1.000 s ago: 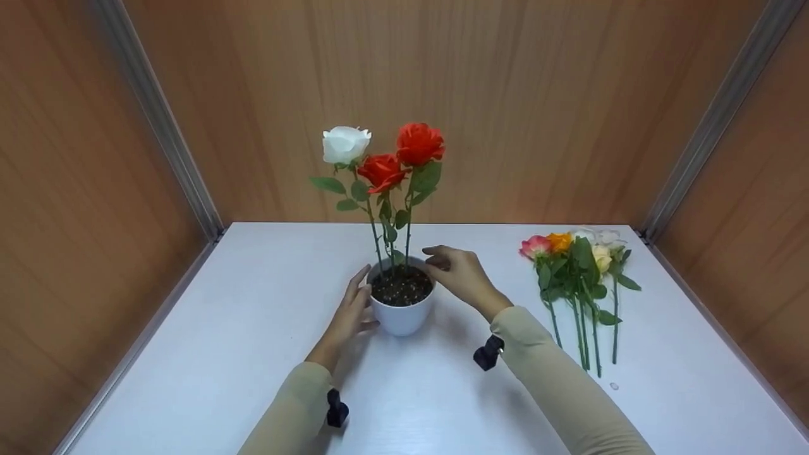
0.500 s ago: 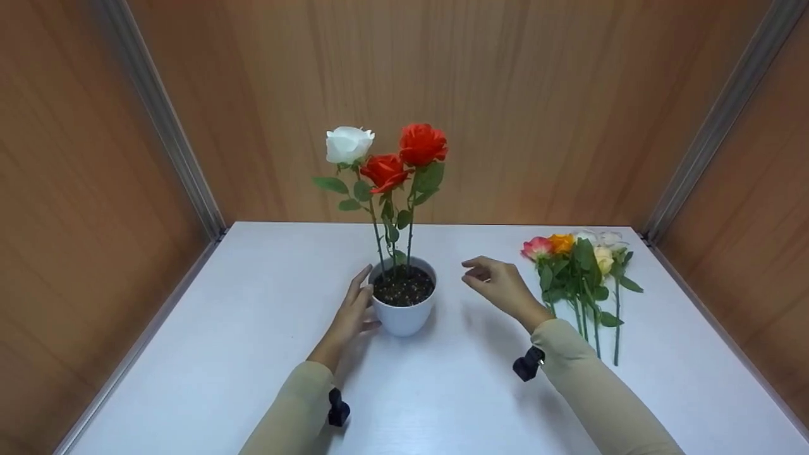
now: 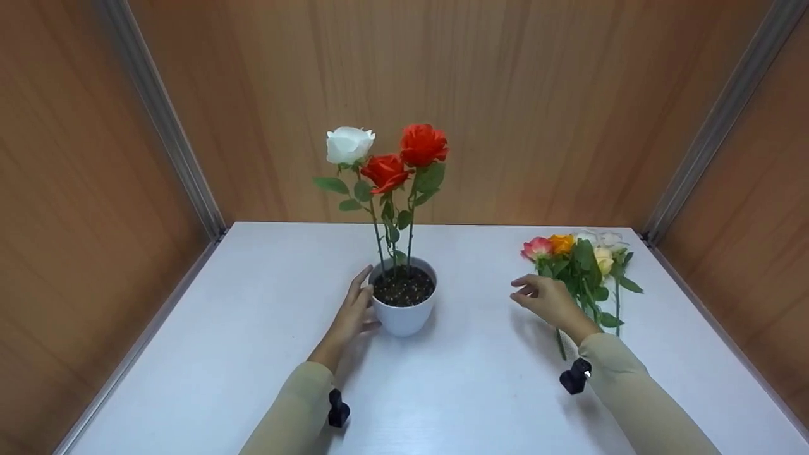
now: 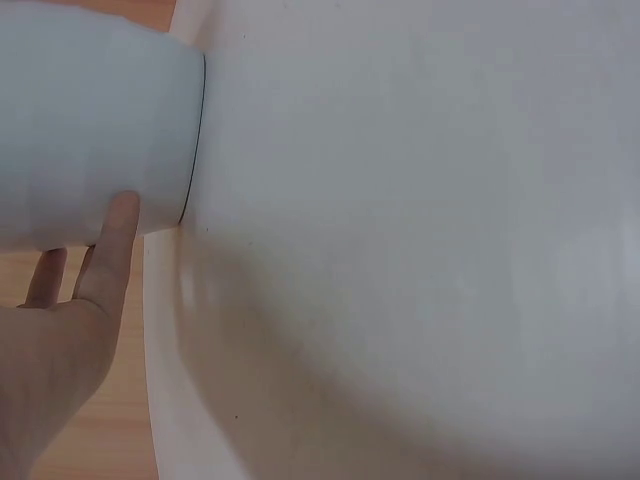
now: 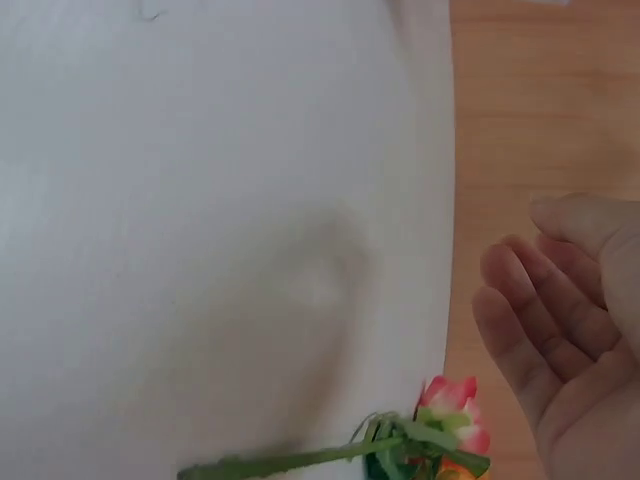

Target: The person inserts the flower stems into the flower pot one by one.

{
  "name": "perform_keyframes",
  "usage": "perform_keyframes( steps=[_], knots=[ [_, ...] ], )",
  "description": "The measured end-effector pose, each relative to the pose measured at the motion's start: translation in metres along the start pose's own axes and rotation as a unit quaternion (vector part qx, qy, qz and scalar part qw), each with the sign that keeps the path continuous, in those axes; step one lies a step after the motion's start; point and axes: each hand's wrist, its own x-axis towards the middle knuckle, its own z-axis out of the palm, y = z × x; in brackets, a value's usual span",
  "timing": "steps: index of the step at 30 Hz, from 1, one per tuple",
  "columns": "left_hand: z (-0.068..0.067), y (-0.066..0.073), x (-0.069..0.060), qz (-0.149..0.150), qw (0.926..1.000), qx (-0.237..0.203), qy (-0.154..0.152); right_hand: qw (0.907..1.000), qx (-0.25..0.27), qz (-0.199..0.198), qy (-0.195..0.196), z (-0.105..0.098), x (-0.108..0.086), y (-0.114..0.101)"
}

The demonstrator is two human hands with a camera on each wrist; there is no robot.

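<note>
A white flowerpot (image 3: 403,318) filled with dark soil (image 3: 403,287) stands on the table. From the soil rise a white rose (image 3: 349,145) and two red roses, one taller (image 3: 423,145) and one lower (image 3: 385,172). My left hand (image 3: 346,316) rests against the pot's left side, and in the left wrist view its extended fingers (image 4: 122,215) touch the wall. My right hand (image 3: 553,303) is above the table at the right, loosely bent and holding nothing. Just beyond it lies a bunch of roses; a pink rose (image 5: 452,412) also shows in the right wrist view.
The lying bunch includes an orange rose (image 3: 560,243), a pale yellow rose (image 3: 603,259) and white blooms, with green leaves and stems partly behind my right hand. Wood-grain panels (image 3: 537,95) enclose the white table (image 3: 265,284) at the back and sides.
My right hand has left the pot's right rim and travelled right, up to the lying roses. My left hand stays at the pot, which looks practically unmoved.
</note>
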Motion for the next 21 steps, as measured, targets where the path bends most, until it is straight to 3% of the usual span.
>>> perform_keyframes(
  steps=[12, 21],
  knots=[
    [0.0, 0.001, 0.002, -0.014, 0.9997, 0.016, 0.012, 0.9979, -0.034, 0.055, -0.01, -0.017, -0.022, 0.044],
    [-0.001, 0.001, 0.002, -0.009, 0.9999, 0.011, 0.008, 0.9834, -0.012, 0.166, -0.073, -0.025, -0.029, 0.059]
  ],
)
